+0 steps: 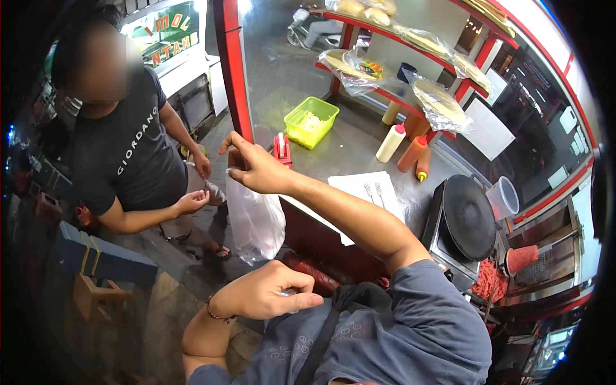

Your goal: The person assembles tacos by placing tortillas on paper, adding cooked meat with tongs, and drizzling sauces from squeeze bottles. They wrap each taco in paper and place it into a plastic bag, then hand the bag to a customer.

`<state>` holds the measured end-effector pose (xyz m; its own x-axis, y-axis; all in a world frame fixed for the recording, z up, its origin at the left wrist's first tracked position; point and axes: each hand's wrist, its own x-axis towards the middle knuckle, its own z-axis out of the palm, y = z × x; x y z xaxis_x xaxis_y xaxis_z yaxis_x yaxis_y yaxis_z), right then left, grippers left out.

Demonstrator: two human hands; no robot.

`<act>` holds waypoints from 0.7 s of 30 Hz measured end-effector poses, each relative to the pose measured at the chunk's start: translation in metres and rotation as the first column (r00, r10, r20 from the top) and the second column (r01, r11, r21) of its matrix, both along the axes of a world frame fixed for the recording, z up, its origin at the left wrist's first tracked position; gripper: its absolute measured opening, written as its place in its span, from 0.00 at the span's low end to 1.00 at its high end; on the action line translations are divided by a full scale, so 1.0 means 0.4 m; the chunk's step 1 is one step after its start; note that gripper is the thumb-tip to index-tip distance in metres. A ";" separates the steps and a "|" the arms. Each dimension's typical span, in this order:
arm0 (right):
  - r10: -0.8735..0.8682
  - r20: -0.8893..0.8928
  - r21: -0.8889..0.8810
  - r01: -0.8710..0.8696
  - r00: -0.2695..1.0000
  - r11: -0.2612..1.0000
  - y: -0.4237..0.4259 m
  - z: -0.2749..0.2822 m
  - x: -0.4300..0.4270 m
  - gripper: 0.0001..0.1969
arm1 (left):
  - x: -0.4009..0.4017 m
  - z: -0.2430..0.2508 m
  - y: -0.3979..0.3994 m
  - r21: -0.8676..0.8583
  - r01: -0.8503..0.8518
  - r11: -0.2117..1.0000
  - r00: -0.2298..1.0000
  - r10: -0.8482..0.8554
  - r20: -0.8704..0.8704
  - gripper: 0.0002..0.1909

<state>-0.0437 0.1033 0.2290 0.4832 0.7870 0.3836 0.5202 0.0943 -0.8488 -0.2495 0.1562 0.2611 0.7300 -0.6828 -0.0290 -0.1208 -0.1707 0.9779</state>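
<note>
A translucent white plastic bag (255,219) hangs by its top from my right hand (257,166), which is stretched across to the left past the counter corner. The bag bulges, but its contents cannot be made out. In front of my chest is my left hand (272,291), its fingers curled and a bracelet on the wrist. Something small and shiny (288,292) shows between those fingers, too hidden to name. Facing me on the left stands a person in a dark T-shirt (139,139), one half-open hand (192,201) near the bag without touching it.
The metal counter (356,149) holds a green basket (312,122) of pale shreds, a red tape dispenser (282,149), squeeze bottles (391,143) and white paper (356,185) with two forks. A black pan (469,216) sits on a stove at right. Bagged flatbreads (438,98) rest on red shelves.
</note>
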 end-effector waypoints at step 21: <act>-0.124 -0.086 0.420 0.149 0.989 0.895 -0.021 0.016 0.047 0.15 | -0.148 -0.063 0.098 -0.026 -0.322 0.946 0.945 0.320 -0.067 0.11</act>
